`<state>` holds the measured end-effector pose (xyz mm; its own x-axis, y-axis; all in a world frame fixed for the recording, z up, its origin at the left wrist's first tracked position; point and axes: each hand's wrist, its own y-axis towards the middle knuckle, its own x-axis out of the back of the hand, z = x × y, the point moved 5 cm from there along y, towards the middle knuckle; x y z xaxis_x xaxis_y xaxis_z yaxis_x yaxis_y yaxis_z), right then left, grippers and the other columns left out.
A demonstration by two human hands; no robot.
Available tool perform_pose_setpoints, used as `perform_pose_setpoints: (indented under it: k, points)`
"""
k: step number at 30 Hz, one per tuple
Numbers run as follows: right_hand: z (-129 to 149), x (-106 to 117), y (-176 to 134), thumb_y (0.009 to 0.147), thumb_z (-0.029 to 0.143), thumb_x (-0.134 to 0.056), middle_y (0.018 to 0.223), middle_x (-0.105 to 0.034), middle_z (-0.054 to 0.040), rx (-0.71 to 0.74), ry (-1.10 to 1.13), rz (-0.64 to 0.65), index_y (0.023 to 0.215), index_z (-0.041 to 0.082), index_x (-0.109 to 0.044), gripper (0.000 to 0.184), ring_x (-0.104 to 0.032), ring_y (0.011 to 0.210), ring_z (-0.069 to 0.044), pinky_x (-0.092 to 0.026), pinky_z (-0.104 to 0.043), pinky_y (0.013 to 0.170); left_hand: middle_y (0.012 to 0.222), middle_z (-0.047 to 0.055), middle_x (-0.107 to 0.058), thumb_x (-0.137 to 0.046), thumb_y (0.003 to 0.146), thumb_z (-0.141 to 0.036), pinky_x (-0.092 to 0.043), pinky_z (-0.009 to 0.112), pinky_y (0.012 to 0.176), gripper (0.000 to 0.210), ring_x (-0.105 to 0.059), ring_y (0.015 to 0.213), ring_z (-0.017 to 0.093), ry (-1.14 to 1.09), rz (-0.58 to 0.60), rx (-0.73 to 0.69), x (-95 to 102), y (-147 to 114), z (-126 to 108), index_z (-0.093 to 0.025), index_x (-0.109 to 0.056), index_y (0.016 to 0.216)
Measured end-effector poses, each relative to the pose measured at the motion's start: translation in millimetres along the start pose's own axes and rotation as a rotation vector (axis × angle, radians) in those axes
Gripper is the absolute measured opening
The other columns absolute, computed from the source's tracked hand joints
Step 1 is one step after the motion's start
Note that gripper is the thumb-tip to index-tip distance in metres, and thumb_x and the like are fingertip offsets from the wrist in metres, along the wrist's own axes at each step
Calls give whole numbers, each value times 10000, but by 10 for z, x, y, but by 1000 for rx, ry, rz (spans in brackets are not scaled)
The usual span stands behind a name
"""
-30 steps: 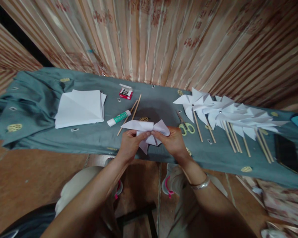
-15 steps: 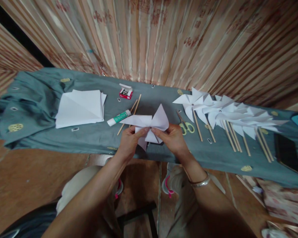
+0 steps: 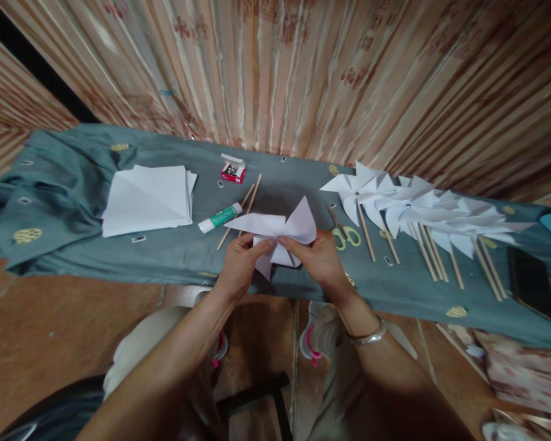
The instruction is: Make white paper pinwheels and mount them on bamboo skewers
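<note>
A white paper pinwheel (image 3: 298, 220) is held between my two hands above the front part of the table. My left hand (image 3: 239, 263) pinches its left side, thumb on top near the centre. My right hand (image 3: 322, 260) grips the right side, with its thumb close to the middle too. The thumbs cover most of the pinwheel's centre, and the fingers underneath are hidden. Behind my left hand lie a glue stick (image 3: 220, 218) and thin wooden sticks (image 3: 253, 199). Scissors with pale green handles (image 3: 348, 237) rest just right of my right hand.
A stack of white paper (image 3: 147, 199) lies on the left of the cloth-covered table (image 3: 165, 254). A small red box (image 3: 232, 169) of metal pins stands open at the back. Several finished pinwheels (image 3: 408, 205) overlap on the right, beside a dark phone (image 3: 531, 283).
The pinwheel has shifted slightly right and tilted a little in my hands. My right thumb now covers the centre, where a pin showed before.
</note>
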<state>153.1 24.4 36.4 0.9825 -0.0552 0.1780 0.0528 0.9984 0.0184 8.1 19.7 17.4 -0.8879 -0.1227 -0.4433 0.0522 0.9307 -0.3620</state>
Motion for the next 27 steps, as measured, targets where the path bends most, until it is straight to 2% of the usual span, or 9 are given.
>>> perform_pose_setpoints:
  k: [8,13,19,27]
  points:
    - [22,-16,9,683,365,-747,861,-769,-85,-10,-1,-1,839,142,-752,272,-712,784,-245,-566,-343,699,751,28,-743,-849,497,-273,-493,283,723,250,-658,725,169,-7,27,3,-19,-13,-3,-160,-739,691]
    - [23,-32,3,663,370,-765,869,-773,-81,-17,53,-2,852,139,-755,299,-713,790,-240,-575,-342,710,700,15,-729,-853,472,-260,-502,298,725,260,-640,654,151,-9,8,6,4,-8,-7,-154,-724,671]
    - [21,-19,1,647,387,-774,867,-773,-78,-44,73,39,852,143,-764,319,-710,762,-225,-576,-329,695,615,-5,-689,-834,483,-248,-456,254,608,222,-586,555,117,22,-8,17,28,-16,-21,-145,-686,613]
    - [37,13,7,658,367,-772,849,-771,-61,-41,82,125,854,159,-766,286,-697,732,-199,-571,-323,683,617,6,-689,-824,486,-242,-456,261,630,215,-594,583,128,63,13,18,37,-10,-21,-139,-703,630]
